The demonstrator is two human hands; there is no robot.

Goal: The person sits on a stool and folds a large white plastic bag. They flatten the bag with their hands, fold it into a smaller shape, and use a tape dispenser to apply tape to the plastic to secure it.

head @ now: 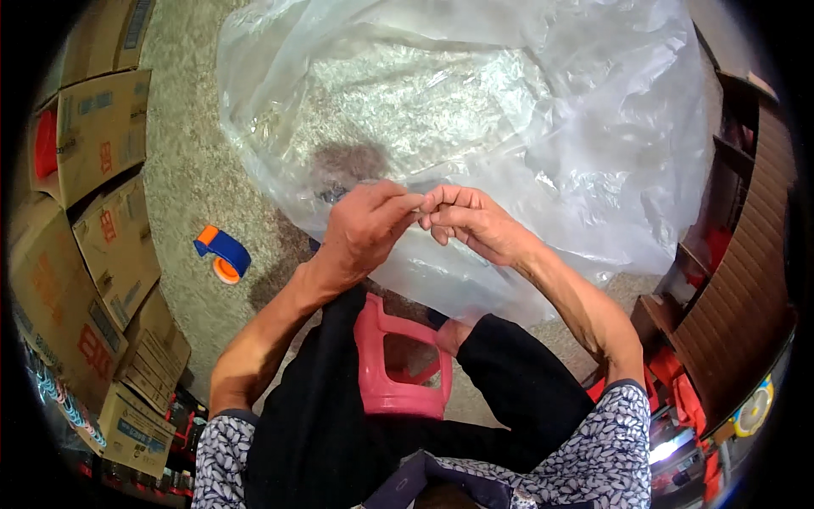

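Note:
My left hand (365, 229) and my right hand (480, 223) meet at the fingertips in front of my knees. The fingers of both are bent and pinched together. Whether something thin or small sits between them is too hard to make out. Beneath and beyond them a large sheet or bag of clear plastic film (610, 153) spreads over the floor, wrinkled and glossy. Its near edge reaches toward my feet. On the bare floor left of my left hand lies a blue and orange tape dispenser (229, 251).
Cardboard boxes (105, 133) are stacked along the left side. A pink plastic stool (404, 404) is between my legs. To the right stand brown shelving (738, 280) and red items (683, 388). A yellow and blue round object (753, 407) lies at the far right.

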